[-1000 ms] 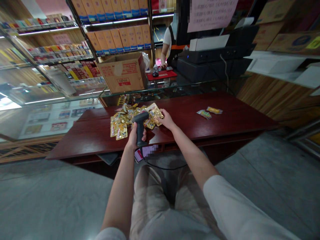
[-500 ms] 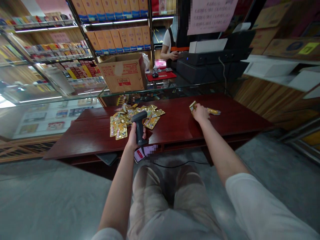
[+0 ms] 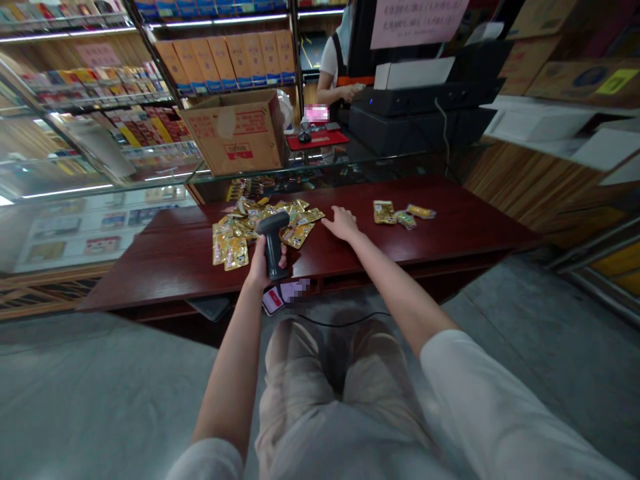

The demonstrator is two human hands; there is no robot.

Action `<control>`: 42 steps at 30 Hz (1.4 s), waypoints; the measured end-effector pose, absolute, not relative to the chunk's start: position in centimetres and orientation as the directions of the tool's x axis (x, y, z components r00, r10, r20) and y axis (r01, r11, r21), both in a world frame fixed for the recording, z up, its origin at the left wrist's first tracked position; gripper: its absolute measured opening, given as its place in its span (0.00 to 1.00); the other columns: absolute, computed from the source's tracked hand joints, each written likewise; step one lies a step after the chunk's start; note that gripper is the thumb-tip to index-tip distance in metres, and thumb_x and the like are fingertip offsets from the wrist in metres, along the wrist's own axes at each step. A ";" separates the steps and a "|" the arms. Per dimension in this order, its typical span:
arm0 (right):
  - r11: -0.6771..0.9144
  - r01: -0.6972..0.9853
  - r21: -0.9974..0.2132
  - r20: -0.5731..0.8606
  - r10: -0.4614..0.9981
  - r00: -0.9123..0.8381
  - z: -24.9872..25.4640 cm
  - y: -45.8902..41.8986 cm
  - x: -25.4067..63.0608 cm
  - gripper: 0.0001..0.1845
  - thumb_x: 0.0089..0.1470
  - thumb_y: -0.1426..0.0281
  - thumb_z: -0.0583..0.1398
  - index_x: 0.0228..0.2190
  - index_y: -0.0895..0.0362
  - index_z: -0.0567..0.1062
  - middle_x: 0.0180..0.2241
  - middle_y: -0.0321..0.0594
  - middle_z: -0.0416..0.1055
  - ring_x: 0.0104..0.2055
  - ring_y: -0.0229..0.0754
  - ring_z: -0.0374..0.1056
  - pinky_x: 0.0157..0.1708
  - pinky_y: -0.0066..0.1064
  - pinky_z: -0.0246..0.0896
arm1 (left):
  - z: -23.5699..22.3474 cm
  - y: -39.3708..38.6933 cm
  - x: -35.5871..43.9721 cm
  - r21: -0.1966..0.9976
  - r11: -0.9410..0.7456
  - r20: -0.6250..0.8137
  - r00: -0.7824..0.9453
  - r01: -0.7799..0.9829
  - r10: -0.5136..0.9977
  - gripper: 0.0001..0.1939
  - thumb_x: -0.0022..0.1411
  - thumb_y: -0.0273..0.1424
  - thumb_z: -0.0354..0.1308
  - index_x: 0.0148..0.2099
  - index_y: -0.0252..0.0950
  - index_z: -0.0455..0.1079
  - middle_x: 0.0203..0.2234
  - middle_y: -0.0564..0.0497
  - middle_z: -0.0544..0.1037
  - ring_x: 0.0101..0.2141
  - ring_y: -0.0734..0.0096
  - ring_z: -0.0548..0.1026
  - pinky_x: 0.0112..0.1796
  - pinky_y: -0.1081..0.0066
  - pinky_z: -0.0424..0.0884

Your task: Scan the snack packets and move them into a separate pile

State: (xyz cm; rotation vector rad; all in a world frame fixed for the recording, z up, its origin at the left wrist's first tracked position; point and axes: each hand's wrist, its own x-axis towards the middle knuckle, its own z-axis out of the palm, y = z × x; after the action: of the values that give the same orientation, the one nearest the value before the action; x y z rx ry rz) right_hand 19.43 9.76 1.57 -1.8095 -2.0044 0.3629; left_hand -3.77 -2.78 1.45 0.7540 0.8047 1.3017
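Glossy reddish-brown tabletop (image 3: 370, 250) bears gold foil packets (image 3: 236, 256) heaped nearer its left edge; the right hand (image 3: 343, 225), its grip open and empty, is just right of them, an end packet's long axis pointing toward it; the left hand (image 3: 259, 265) grips a barcode scanner (image 3: 273, 248).

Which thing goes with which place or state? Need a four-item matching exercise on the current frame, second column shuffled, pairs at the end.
Column 1
1. Handheld scanner
2. Right hand
3. Single gold packet
4. Cardboard box

Column 2
A. Next to two small wrapped items
B. On the glass counter behind the dark red table
C. Gripped in the left hand
D. Fingers spread, between the gold pile and another packet to its right

Pairs: 1-C, 2-D, 3-A, 4-B
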 end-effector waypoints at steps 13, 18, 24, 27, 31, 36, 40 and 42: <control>0.195 0.895 -0.400 0.167 0.976 -0.138 0.0 10.1 15.2 0.28 0.60 0.57 0.63 0.55 0.61 0.74 0.62 0.59 0.64 0.64 0.62 0.59 0.63 0.50 0.52 | 2.2 -3.2 -3.4 0.845 0.155 -0.138 0.071 -0.512 0.988 0.29 0.71 0.55 0.48 0.31 0.35 0.65 0.20 0.53 0.71 0.13 0.79 0.64 0.15 0.76 0.62; 0.177 0.845 -0.504 0.208 0.975 -0.080 -0.6 10.6 15.6 0.31 0.53 0.60 0.67 0.54 0.61 0.71 0.55 0.58 0.70 0.60 0.62 0.65 0.61 0.48 0.57 | 2.1 -3.2 -3.4 0.858 0.132 -0.113 0.068 -0.496 0.991 0.28 0.72 0.54 0.47 0.32 0.35 0.64 0.20 0.53 0.72 0.12 0.80 0.63 0.15 0.76 0.61; 0.186 0.659 -0.728 0.335 0.936 0.107 -1.6 11.6 16.5 0.28 0.51 0.75 0.64 0.55 0.63 0.72 0.52 0.55 0.70 0.51 0.51 0.70 0.55 0.39 0.65 | 1.9 -3.1 -3.6 0.875 0.140 -0.112 0.089 -0.463 0.990 0.27 0.71 0.54 0.50 0.34 0.36 0.65 0.20 0.54 0.71 0.13 0.79 0.63 0.15 0.76 0.61; 0.270 0.581 -0.768 0.422 0.896 0.141 -1.8 12.0 16.9 0.19 0.53 0.75 0.61 0.48 0.61 0.76 0.45 0.52 0.73 0.48 0.52 0.70 0.55 0.41 0.65 | 1.7 -3.1 -3.7 0.871 0.138 -0.113 0.080 -0.472 0.990 0.26 0.70 0.54 0.51 0.34 0.36 0.65 0.20 0.55 0.71 0.13 0.79 0.64 0.15 0.76 0.60; 0.384 0.453 -0.804 0.516 0.830 0.212 -2.0 12.5 17.1 0.08 0.55 0.72 0.60 0.39 0.57 0.75 0.41 0.49 0.74 0.47 0.52 0.69 0.54 0.44 0.65 | 1.7 -3.2 -3.7 0.871 0.146 -0.120 0.086 -0.469 0.989 0.26 0.70 0.54 0.51 0.33 0.36 0.65 0.19 0.55 0.70 0.13 0.79 0.64 0.15 0.77 0.61; 0.454 0.221 -0.863 0.494 0.852 0.175 -2.2 12.4 16.7 0.08 0.54 0.65 0.60 0.37 0.54 0.72 0.37 0.41 0.74 0.41 0.47 0.70 0.47 0.40 0.68 | 1.7 -3.1 -3.7 0.876 0.142 -0.118 0.080 -0.461 0.990 0.26 0.71 0.54 0.49 0.33 0.36 0.65 0.18 0.55 0.70 0.12 0.78 0.64 0.14 0.76 0.61; 0.478 0.166 -0.862 0.500 0.855 0.135 -1.9 12.0 16.3 0.10 0.48 0.64 0.62 0.33 0.54 0.71 0.32 0.38 0.73 0.37 0.45 0.68 0.42 0.36 0.66 | 1.6 -3.0 -3.7 0.882 0.153 -0.128 0.086 -0.446 0.988 0.28 0.69 0.56 0.51 0.33 0.36 0.65 0.17 0.55 0.70 0.12 0.78 0.63 0.14 0.76 0.59; 0.480 0.155 -0.863 0.500 0.856 0.133 -1.7 11.8 16.2 0.10 0.47 0.64 0.62 0.32 0.54 0.71 0.32 0.38 0.73 0.36 0.45 0.68 0.41 0.36 0.66 | 1.5 -3.0 -3.7 0.887 0.150 -0.125 0.087 -0.437 0.988 0.30 0.68 0.58 0.51 0.31 0.36 0.65 0.17 0.54 0.70 0.12 0.79 0.64 0.14 0.77 0.59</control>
State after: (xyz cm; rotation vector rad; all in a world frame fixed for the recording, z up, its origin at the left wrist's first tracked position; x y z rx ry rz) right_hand 16.17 11.76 -1.69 -0.9762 -1.3673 0.6480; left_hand -3.74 -3.01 1.50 0.7970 0.8935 1.2488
